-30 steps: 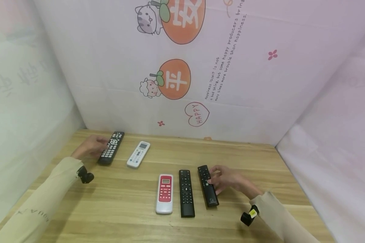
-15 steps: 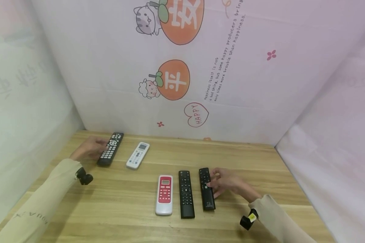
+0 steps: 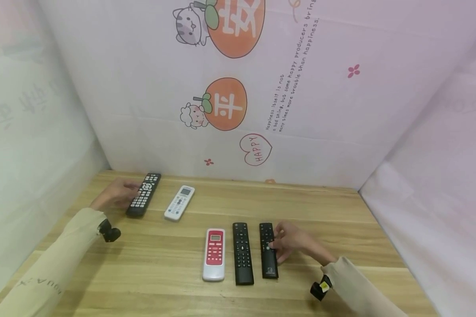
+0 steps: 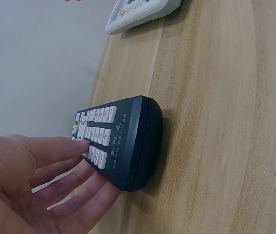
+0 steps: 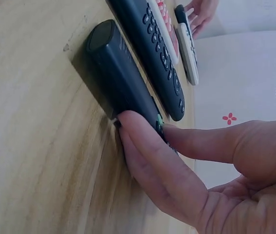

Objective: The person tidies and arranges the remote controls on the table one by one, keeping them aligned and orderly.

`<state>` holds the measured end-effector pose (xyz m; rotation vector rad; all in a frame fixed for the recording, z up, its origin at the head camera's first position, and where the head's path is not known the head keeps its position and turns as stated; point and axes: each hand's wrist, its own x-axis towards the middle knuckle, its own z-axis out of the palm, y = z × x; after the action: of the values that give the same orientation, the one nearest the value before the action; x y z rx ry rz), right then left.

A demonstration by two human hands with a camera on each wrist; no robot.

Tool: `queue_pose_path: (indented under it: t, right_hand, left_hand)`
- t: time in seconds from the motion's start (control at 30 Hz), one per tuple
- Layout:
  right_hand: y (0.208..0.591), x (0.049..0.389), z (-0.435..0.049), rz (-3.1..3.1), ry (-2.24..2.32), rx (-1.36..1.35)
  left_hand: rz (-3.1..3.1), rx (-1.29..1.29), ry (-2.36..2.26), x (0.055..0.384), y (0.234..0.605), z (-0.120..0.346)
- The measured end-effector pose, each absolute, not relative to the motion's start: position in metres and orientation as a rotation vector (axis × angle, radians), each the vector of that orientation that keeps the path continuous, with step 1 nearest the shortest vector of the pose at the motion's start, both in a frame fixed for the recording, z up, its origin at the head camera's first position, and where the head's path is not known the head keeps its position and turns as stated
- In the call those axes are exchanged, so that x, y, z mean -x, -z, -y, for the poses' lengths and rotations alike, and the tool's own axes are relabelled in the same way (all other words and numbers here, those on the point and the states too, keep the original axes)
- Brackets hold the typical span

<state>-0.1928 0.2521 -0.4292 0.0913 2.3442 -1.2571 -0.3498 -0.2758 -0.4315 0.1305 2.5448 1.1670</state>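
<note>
At the far left of the table, my left hand [image 3: 123,192] holds a black remote control with white buttons [image 3: 146,193]. The left wrist view shows its thumb [image 4: 64,150] on the buttons and the other fingers along the side and lower edge. My right hand [image 3: 291,240] pinches a shorter black remote control [image 3: 269,251] near the middle. In the right wrist view this remote [image 5: 123,73] lies low over the wood, a finger along its side; whether it touches the table is hard to tell. Left of it lies a longer black remote control [image 3: 243,253].
A white remote control with a red face [image 3: 214,254] lies left of the longer black one. Another white remote control [image 3: 180,203] sits farther back, right of my left hand. White printed cloth [image 3: 317,163] rises behind the wooden table [image 3: 154,273] and at both sides.
My right hand has brought its remote slightly nearer and turned it from slanting to almost parallel with the longer black one. The left hand and its remote have stayed almost still.
</note>
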Motion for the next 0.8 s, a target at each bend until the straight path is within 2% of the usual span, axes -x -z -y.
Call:
queue_pose_path:
  t: [0.8]
  right_hand:
    - [0.4272,0.1961,-0.2544,-2.336,1.183,-0.106]
  left_hand:
    - [-2.535,-0.104,-1.166,0.3491,0.4311,0.2759]
